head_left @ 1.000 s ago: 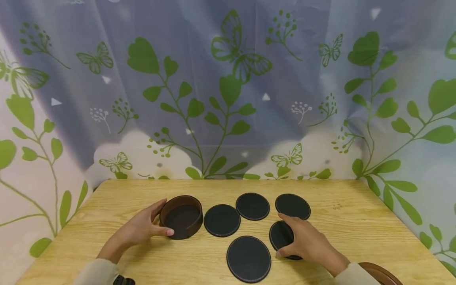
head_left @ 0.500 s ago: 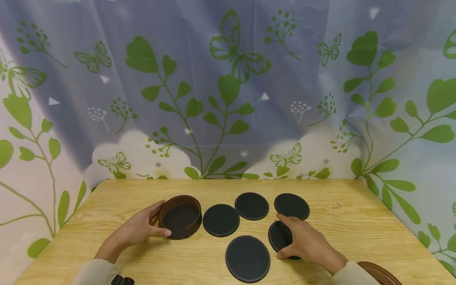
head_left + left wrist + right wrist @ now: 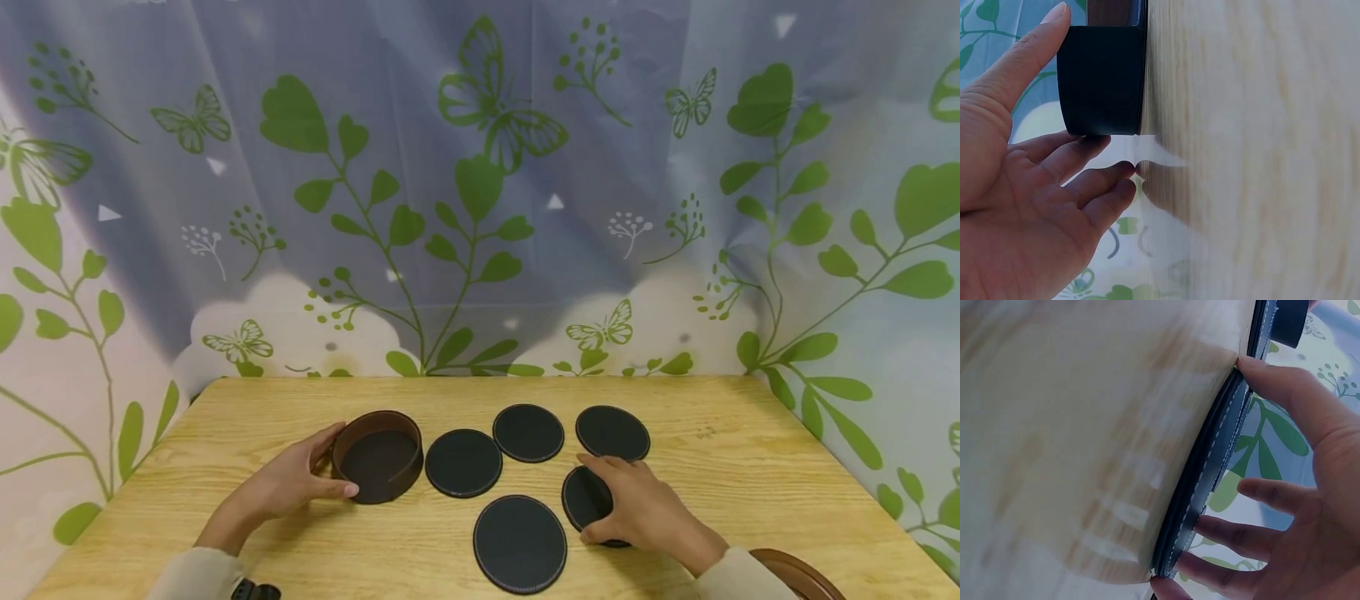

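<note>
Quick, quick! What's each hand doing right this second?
Left hand: holding the round brown box between thumb and fingers.
Right hand: holding a black disc by its edge.

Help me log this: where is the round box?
In the head view, the round box stands on the left of the table, between the left hand and a black coaster.

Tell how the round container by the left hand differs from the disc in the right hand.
The round container has a raised wall; the black disc is flat. The container is brown inside; the disc's top is black. The left hand touches the container's side; the right hand grips the disc's edges. Both are round.
</note>
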`<state>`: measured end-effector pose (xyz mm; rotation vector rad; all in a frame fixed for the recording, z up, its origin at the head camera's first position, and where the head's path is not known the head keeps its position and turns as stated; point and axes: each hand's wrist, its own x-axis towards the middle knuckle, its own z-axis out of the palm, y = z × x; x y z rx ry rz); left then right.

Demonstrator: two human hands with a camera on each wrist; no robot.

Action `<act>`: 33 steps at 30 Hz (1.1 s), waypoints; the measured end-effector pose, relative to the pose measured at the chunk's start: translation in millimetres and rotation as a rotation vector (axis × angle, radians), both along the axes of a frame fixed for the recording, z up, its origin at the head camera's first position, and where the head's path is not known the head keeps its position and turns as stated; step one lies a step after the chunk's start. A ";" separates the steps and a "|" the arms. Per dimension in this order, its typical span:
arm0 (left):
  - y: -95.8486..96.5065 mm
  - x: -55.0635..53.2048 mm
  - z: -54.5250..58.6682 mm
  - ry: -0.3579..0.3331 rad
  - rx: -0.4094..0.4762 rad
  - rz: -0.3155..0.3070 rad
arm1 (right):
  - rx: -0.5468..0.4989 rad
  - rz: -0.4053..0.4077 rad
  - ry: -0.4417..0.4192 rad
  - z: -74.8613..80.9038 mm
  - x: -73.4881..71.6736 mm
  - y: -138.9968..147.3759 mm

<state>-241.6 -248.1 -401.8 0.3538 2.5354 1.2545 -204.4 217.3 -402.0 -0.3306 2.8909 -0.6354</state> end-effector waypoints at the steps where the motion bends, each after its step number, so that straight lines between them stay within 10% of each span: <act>1: 0.1 0.4 0.3 -0.001 0.000 0.002 | 0.000 0.004 -0.002 0.2 0.1 -0.5; 33: 0.1 1.5 -0.6 0.008 0.016 0.010 | 0.090 -0.012 0.042 -1.5 0.2 -7.8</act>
